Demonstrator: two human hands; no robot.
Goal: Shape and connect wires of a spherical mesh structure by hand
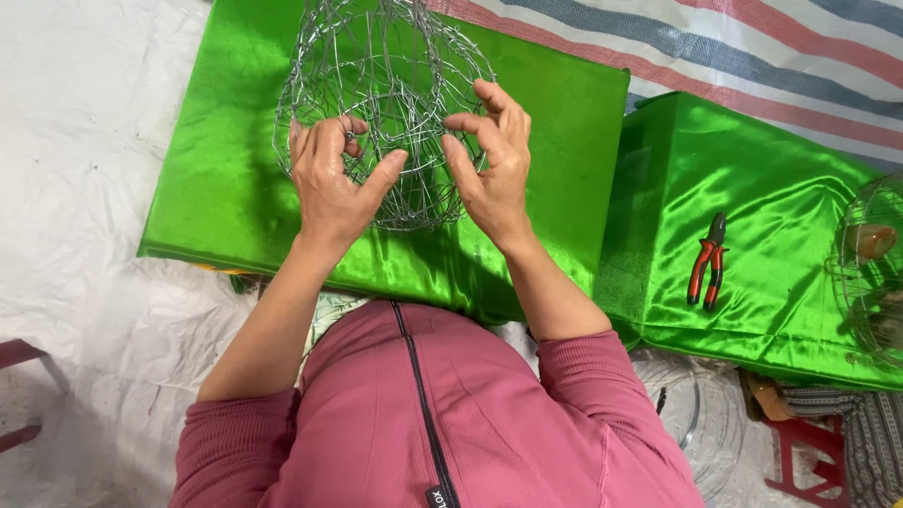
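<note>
both hands on wire mesh frame over green cloth

The wire cage sits on the left cushion (pliers lie on the right cushion).

A white plastic sheet covers the floor, a striped tarp lies behind, and shiny green cloth covers the tabletop.

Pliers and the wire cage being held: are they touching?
Apart. The head view shows the pliers lying alone on the right green cloth, well away from the wire cage.
</note>
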